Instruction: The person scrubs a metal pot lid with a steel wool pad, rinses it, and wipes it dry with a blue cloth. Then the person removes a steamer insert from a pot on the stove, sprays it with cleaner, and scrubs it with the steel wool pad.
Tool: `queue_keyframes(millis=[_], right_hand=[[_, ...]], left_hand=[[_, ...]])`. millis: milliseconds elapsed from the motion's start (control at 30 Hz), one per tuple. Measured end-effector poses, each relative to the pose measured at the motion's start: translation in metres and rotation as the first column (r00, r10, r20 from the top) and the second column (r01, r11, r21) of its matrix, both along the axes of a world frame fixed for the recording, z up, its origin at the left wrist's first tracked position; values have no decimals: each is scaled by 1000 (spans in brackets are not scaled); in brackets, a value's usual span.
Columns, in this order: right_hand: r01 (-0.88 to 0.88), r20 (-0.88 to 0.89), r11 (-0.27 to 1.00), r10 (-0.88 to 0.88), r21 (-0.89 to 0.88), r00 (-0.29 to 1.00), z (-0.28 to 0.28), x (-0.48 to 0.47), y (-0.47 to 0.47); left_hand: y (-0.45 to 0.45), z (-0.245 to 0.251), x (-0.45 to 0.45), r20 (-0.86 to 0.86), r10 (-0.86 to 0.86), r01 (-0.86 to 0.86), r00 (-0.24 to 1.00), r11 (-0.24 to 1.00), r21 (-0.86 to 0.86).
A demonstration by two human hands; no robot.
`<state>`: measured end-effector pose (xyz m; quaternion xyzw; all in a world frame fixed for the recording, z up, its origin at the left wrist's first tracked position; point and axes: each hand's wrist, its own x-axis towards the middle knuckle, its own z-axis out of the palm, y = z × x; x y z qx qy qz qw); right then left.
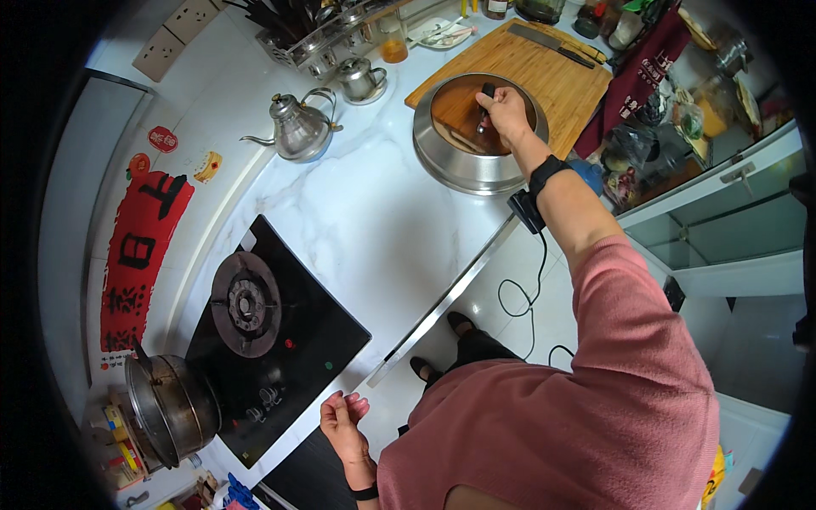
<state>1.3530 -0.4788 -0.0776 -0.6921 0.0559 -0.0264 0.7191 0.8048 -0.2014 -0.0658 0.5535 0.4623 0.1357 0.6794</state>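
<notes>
My right hand (503, 115) grips the black handle (487, 95) on top of a tall domed pot lid (472, 172), steel with a glass window. The lid overlaps the near corner of a wooden cutting board (446, 70) and the marble-patterned counter; whether its rim rests on them or hangs just above, I cannot tell. Board wood shows through the glass. Low by the counter's front edge, my left hand (344, 421) has loosely curled fingers and holds nothing visible. It is nearest the black glass gas stove (319, 325).
A cleaver (542, 39) lies on the board's far side. A steel gooseneck kettle (299, 131) and small lidded steel pot (358, 78) stand near the wall. A steel cooking pot (175, 408) sits beyond the bare burner (245, 306). A cable (532, 306) hangs from my right wrist.
</notes>
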Motion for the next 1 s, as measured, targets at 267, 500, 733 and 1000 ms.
queue_keyframes(millis=[267,500,733,1000], right_hand=[[-20,-71,997,25,74,997,5,0,-17],[145,215,979,-174,146,961,-14,-92,-27],[-328,-241,942,305,-62,921,-76,-311,47],[-601,-232,798,592,37,772,-54,-421,124]], left_hand=[[-1,-2,-5,11,21,-21,1000,1000,-5],[22,-11,-47,64,7,-7,998,1000,4],[58,-24,-124,120,111,-117,987,992,45],[91,-16,-224,162,156,-178,974,975,133]])
